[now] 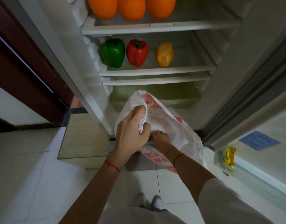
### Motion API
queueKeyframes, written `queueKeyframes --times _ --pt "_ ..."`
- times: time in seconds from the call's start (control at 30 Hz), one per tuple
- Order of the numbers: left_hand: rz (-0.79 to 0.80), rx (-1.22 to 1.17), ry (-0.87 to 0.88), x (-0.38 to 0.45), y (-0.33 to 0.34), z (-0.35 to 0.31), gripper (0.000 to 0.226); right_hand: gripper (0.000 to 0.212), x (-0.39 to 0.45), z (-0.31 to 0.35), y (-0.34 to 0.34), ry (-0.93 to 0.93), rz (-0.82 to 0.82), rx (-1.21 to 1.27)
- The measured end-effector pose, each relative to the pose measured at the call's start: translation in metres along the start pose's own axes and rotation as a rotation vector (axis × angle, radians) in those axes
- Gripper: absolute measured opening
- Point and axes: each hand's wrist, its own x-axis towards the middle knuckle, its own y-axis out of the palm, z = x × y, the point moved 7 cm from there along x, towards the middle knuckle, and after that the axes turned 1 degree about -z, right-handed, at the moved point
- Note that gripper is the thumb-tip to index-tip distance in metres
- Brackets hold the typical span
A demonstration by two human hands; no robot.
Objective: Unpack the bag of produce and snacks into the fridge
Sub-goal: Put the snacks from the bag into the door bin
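While the left hand (pixel 132 126) bunches the handles and rim of the white plastic bag (pixel 176 126) in curled fingers, holding its mouth up and open in front of the fridge, the right hand (pixel 161 139) reaches inside. Its fingers are sunk behind the left hand and the plastic, so I cannot tell how far they are closed or whether they have anything; a sliver of orange and blue shows beside them, too little to name. Holding the bag aloft this way probably frees the other hand to fish out what is left.

Beyond the bag, the pale green drawer (pixel 155 97) sits at the bottom of the fridge. On the shelf above it, near the front edge, stand three peppers in a row: one green pepper (pixel 113 52) at the left, one red pepper (pixel 136 52) in the middle, one yellow pepper (pixel 165 54) toward the right. Three oranges (pixel 131 7) line the top shelf. One yellow snack packet (pixel 230 156) lies in the door bin (pixel 219 160) at right.
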Motion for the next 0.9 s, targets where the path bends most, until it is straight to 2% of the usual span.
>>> queueKeyframes --times 0.1,0.23,0.37,0.53,0.63,0.8,0.9 --pt "0.024 0.0 -0.018 0.001 0.002 0.002 0.028 0.051 -0.006 0.001 -0.002 0.024 -0.022 0.003" --pt "0.035 -0.01 -0.018 0.002 0.003 0.004 0.033 0.034 -0.008 -0.002 -0.005 0.087 -0.049 0.118" --pt "0.016 -0.034 -0.005 0.004 0.004 0.003 0.031 0.042 -0.015 -0.008 -0.018 0.098 -0.062 0.203" --pt "-0.004 -0.039 0.036 0.005 0.005 -0.002 0.02 0.025 -0.036 -0.022 -0.047 0.194 -0.075 0.546" --pt "-0.019 -0.045 0.084 0.005 0.005 -0.013 0.011 0.025 -0.059 -0.032 -0.065 0.272 -0.089 0.81" --pt "-0.014 -0.027 0.091 0.001 0.011 -0.017 0.015 0.016 -0.116 -0.041 -0.102 0.279 -0.138 1.237" --pt "-0.005 -0.019 0.103 -0.001 0.014 -0.022 0.021 0.022 -0.146 -0.049 -0.115 0.296 -0.146 1.351"
